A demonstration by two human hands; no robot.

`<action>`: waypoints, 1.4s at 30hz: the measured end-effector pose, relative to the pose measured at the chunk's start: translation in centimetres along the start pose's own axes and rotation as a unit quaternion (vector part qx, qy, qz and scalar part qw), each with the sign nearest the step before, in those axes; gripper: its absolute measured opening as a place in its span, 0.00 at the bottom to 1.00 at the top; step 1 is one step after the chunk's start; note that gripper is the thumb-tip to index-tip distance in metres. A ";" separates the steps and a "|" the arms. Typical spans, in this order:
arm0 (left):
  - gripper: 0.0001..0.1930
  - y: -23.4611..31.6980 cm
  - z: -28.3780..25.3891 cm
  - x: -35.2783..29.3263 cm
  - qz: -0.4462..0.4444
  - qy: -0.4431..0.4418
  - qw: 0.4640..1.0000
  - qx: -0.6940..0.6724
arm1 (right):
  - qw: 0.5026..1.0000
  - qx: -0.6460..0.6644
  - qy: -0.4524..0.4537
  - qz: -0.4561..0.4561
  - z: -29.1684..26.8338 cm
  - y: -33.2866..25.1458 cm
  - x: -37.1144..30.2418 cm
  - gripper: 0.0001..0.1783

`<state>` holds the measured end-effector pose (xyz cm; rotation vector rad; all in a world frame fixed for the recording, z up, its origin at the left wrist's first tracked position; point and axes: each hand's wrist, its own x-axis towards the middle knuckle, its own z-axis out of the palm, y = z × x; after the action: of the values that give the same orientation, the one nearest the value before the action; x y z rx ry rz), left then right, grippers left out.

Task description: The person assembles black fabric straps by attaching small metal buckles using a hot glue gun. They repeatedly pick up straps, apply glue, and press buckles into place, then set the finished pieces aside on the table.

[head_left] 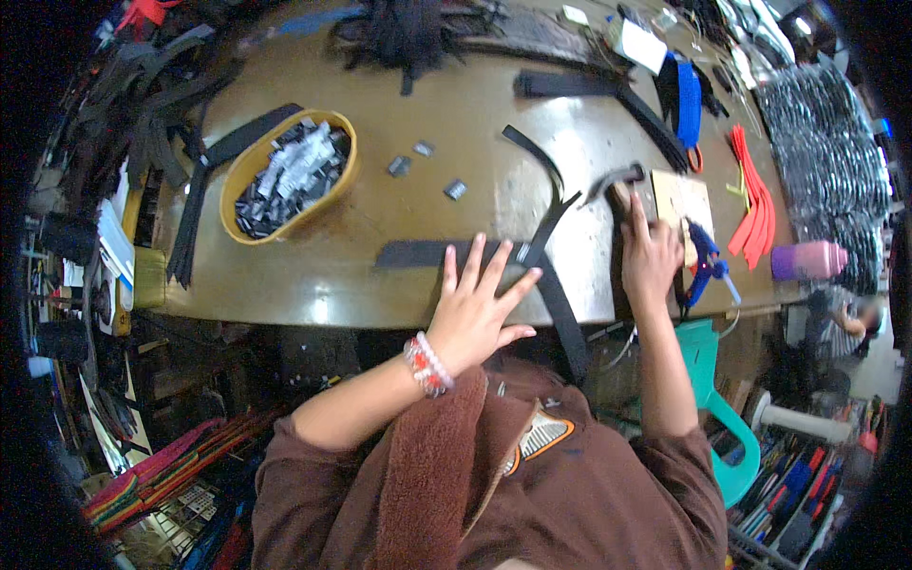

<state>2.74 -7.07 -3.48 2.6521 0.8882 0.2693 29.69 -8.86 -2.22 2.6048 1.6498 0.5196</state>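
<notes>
My left hand [480, 309] lies with fingers spread, its fingertips on a wide black strap [413, 254] flat on the table. A small dark label [523, 253] sits on the strap near its right end. Another black strap [562, 318] crosses there and hangs over the near edge. My right hand [651, 256] is closed round the handle of what looks like a claw hammer [622, 178], index finger stretched toward its dark head. Most of the handle is hidden under the hand. Right beside it is a blue glue gun [701, 261], next to a tan board [679, 198].
A yellow tub [351, 157] of dark and silvery labels stands at the left, with several loose labels [455, 189] beside it. Black strap bundles [399, 33] lie at the far edge. Red straps [753, 214] and a pink-purple bottle [807, 260] are at the right.
</notes>
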 end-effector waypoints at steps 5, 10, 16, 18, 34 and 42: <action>0.40 0.7 1.2 1.2 0.029 0.007 0.999 -0.010 | 0.923 0.380 -0.045 0.038 -5.7 -2.3 -1.3 0.30; 0.41 0.7 1.1 1.5 0.025 0.009 1.000 -0.011 | 0.913 0.369 -0.166 -0.048 -7.1 -4.4 -6.8 0.30; 0.39 0.7 1.1 1.4 0.021 0.022 0.999 -0.018 | 0.891 0.443 0.024 -0.098 -6.1 -3.9 -9.3 0.29; 0.38 0.4 1.6 1.4 0.026 0.027 0.999 -0.022 | 0.936 0.302 -0.173 -0.054 -6.6 -4.1 -9.3 0.29; 0.08 -4.2 -3.6 5.8 -0.145 0.244 0.713 -0.641 | 0.985 0.098 0.139 0.014 3.2 1.8 -1.9 0.27; 0.12 -3.0 -3.8 1.4 -0.104 0.088 0.894 -0.428 | 0.945 0.295 0.134 -0.047 -0.6 -3.3 0.8 0.13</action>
<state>1.15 -3.02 -0.89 1.7210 0.8345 0.6745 26.92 -6.74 -2.05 2.9232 2.3154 0.4434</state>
